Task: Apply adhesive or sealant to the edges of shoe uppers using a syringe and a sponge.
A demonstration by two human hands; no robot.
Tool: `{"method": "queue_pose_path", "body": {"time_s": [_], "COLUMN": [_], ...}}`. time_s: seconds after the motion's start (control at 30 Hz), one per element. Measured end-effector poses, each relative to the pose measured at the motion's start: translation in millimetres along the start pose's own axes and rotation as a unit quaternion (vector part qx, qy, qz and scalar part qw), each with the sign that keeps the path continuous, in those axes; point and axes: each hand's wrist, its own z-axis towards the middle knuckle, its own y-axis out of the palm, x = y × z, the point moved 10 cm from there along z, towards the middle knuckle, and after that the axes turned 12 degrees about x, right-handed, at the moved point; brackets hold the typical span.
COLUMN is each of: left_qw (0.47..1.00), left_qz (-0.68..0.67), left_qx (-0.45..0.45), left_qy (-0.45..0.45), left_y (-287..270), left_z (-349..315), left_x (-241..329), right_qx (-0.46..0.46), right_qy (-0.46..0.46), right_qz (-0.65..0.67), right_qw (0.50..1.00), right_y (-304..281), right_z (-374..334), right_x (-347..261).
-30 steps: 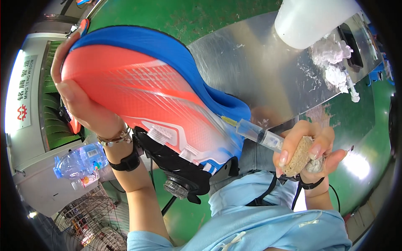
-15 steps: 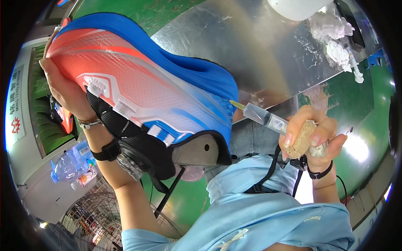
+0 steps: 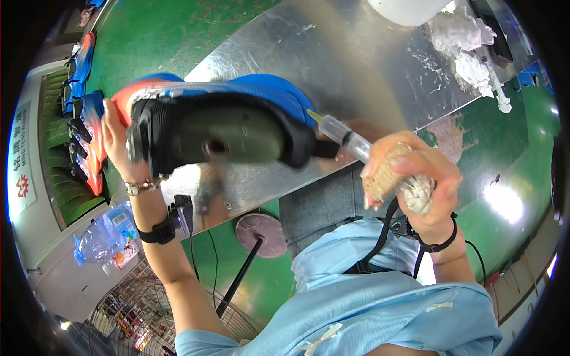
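A sports shoe [image 3: 276, 95] in blue, orange-red and black is tilted with its opening facing me. A dark green form [image 3: 249, 135] with a round hole fills that opening. My left hand [image 3: 119, 142] is closed on the shoe's orange end, its fingers partly hidden. In my right hand [image 3: 436, 172] is a clear syringe [image 3: 344, 137] with a yellowish tip, pointing left. The tip is at the blue end of the shoe; whether it touches, I cannot tell. Also held in my right hand are a tan, rough lump [image 3: 387, 173] and a crumpled white wad [image 3: 417, 194].
Under the shoe lies a shiny metal table [image 3: 356, 65]. Crumpled white tissue [image 3: 475, 74], another syringe [image 3: 497, 89] and a white container [image 3: 409, 9] are at its far right. More shoes [image 3: 89, 130] stand on a green rack at left, near a plastic bottle [image 3: 98, 240] and wire fan [image 3: 133, 302].
The shoe has turned from showing its side to showing its opening, and its left end has dropped lower in view. My right hand has shifted left with the syringe.
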Motion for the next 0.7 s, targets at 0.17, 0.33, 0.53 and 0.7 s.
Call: {"method": "queue_pose_path", "body": {"time_s": [0.17, 0.33, 0.53, 0.7], "left_qw": [0.914, 0.872, 0.809, 0.766], "left_qz": [-0.247, -0.228, -0.211, -0.337], "left_qx": [0.055, 0.007, -0.14, -0.174], "left_qy": [-0.316, -0.433, -0.531, -0.518], "left_y": [-15.2, -50.8, -44.4, -30.1], "left_z": [-71.9, -153.2, -241.4, -268.4], "left_x": [-21.2, -4.1, 30.4, 46.5], "right_qx": [0.035, -0.06, -0.01, 0.074], "right_qy": [0.022, 0.027, 0.039, 0.074], "right_qz": [-0.007, -0.08, -0.07, -0.016], "right_qw": [0.999, 0.995, 0.997, 0.994], "right_y": [6.0, 23.4, 24.4, 24.7], "right_z": [8.3, 6.7, 4.7, -4.9], "right_x": [12.6, 14.2, 18.7, 17.7]}}
